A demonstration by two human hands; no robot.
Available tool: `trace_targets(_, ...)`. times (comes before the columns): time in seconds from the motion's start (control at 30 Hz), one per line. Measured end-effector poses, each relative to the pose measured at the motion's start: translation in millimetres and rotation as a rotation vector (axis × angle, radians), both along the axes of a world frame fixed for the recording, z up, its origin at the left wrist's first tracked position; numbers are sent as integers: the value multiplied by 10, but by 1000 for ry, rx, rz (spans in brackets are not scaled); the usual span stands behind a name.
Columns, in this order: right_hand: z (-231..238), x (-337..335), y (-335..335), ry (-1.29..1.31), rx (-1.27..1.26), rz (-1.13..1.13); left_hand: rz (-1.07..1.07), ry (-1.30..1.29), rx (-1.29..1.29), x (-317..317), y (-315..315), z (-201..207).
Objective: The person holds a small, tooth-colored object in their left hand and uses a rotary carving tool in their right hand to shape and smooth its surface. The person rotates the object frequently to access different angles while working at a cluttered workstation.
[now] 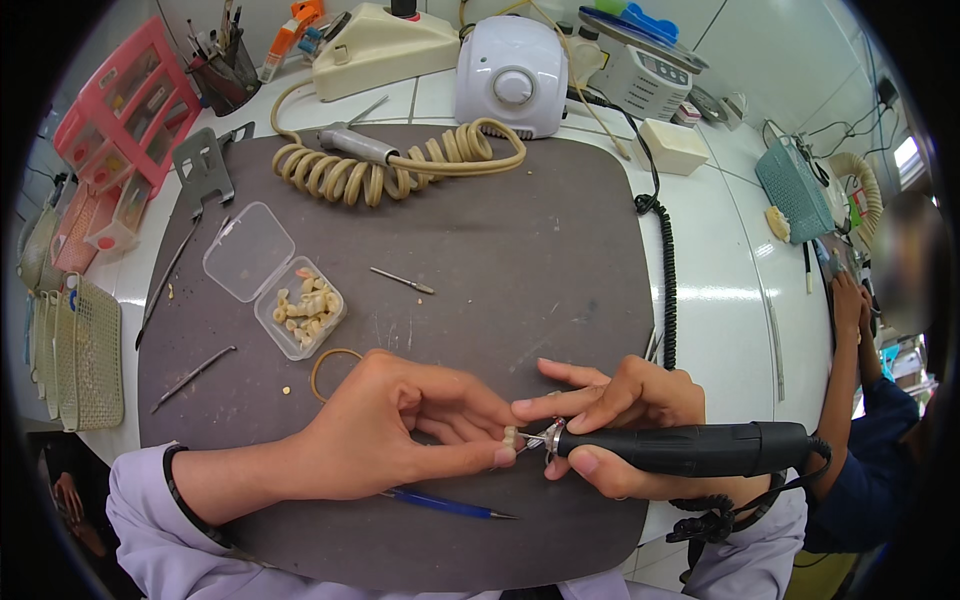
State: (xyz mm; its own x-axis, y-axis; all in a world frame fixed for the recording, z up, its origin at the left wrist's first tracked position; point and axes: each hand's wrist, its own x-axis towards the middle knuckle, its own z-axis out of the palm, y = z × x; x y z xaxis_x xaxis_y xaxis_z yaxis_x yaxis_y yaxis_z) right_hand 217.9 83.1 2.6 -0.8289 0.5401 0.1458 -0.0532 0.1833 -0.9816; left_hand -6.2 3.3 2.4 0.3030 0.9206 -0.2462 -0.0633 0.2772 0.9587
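My left hand (pixel 385 425) pinches a small cream-coloured artificial tooth piece (pixel 511 438) between thumb and forefinger, near the front of the grey mat. My right hand (pixel 635 395) is closed around a black rotary handpiece (pixel 690 450), held level with its tip toward the left. The metal bur (pixel 533 440) in its nose reaches the tooth piece and appears to touch it. Both hands nearly meet there, right fingers close to the left fingertips. Below the left wrist lies a blue pointed tool (pixel 450 502). Part of the tooth piece is hidden by my fingers.
An open clear box (pixel 301 310) of loose artificial teeth sits on the mat (pixel 540 270). A spare bur (pixel 402 280) lies nearby. Behind are a coiled-hose tool (pixel 370 150) and a white control unit (pixel 512 75). A black coiled cord (pixel 669 290) runs along the right; another person's arms (pixel 848 340) are beyond.
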Motion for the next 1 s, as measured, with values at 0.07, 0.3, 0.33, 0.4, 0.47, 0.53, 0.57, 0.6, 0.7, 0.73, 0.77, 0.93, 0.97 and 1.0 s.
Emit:
trace_targets(0.07,-1,2,-4,3,-2,-1,2,-5,3,0,1,-3)
trace_targets(0.3,-16,1,-4,11,-1,5,-5,1,18,-1,5,-10)
trace_targets(0.33,-15,-2,-2,11,-2,6,-6,4,16,-2,4,-11)
trace_targets(0.4,-12,-4,1,9,-4,7,-12,9,20,-4,7,-7)
trace_targets(0.47,-8,0,8,1,13,13,-15,8,22,-4,13,-8)
trace_targets(0.53,-11,-2,-1,13,5,5,-10,2,24,-4,3,-11)
trace_targets(0.57,-13,-2,-17,27,-11,-8,-9,0,18,-4,-1,-8)
trace_targets(0.6,-12,-1,-23,40,-28,-22,-9,-2,10,-2,2,-2)
trace_targets(0.7,-9,5,-8,25,-6,-5,-11,-3,14,-2,7,-10)
trace_targets(0.73,-3,5,-8,16,-5,-6,-12,-2,20,-2,8,-16)
trace_targets(0.77,6,4,-9,7,-3,-6,-13,-5,21,-2,9,-21)
trace_targets(0.93,4,-4,-5,-5,4,1,-17,-10,26,-6,4,-23)
trace_targets(0.97,6,5,-5,-5,1,1,-20,-8,29,-4,8,-21)
trace_targets(1.0,-1,4,2,-2,-5,7,-17,-4,29,-5,6,-23)
